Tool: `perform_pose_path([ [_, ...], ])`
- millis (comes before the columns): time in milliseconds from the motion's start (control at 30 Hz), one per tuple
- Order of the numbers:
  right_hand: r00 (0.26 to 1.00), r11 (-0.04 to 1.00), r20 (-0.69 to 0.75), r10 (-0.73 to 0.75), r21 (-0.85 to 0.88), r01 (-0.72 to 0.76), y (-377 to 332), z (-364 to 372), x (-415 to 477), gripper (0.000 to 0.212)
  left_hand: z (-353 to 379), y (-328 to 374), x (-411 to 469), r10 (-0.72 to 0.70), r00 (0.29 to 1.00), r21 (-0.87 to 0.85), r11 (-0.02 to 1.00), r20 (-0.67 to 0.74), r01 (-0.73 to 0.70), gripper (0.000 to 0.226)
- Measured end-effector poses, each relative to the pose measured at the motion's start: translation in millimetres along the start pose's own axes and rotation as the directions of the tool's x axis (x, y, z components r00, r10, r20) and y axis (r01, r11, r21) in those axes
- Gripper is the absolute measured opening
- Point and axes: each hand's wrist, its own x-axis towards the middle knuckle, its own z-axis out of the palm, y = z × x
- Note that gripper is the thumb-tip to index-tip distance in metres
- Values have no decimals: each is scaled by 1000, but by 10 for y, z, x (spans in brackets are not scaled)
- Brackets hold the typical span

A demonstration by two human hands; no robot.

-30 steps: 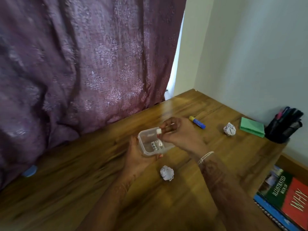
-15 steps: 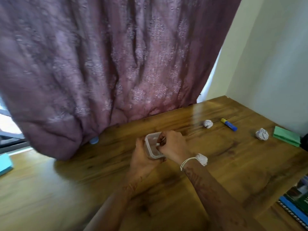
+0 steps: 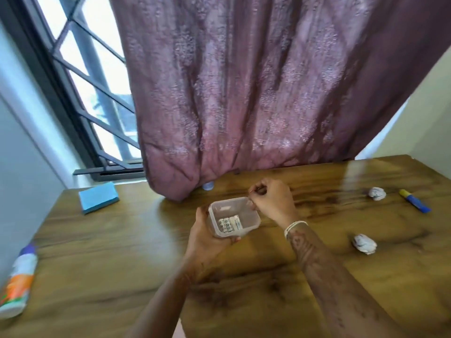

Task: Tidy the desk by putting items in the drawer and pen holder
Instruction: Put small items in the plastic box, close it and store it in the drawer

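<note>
I log this as a room in a home, a study corner. Evidence: wooden desk (image 3: 122,264) set under a grilled window (image 3: 97,98), mauve patterned curtain (image 3: 244,93) hanging onto the desktop, plain painted walls (image 3: 22,154), spray can (image 3: 18,281) lying on its side.

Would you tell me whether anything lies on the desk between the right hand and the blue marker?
Yes: a crumpled paper ball lies just left of the blue marker, close to the straight path from the right hand. The rest of the desk between them looks bare.
</note>
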Motion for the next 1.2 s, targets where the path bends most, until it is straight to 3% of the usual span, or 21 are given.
perform_pose_path([
  [133, 1000, 998, -29, -13, -63, 11, -33, 339, 202, 5, -316, -156, -87, -18, 998, -4, 1000, -53, 18, 81],
  [267, 991, 999, 128, -48, -6, 49, -66, 708, 476, 11, -569, -280, -148, -76, 991, -10, 997, -109, 76, 82],
  [400, 955, 967, 278, -100, -200, 160, 15, 1020, 753, 31, -716, -351, -208, -118, 983, 16, 992, -139, 121, 89],
  [800, 892, 872, 401, -210, -336, 357, 178, 1475, 1216, 52, -669, -365, -270, -147, 963, -30, 989, -225, 144, 81],
  [933, 879, 842, 418, -228, -370, 394, 196, 1586, 1298, 54, -694, -320, -265, -150, 957, -38, 989, -248, 145, 81],
  [1200, 903, 848, 313, -293, -351, 397, 243, 1673, 1271, 44, -743, -332, -270, -155, 948, -26, 988, -278, 154, 82],
])
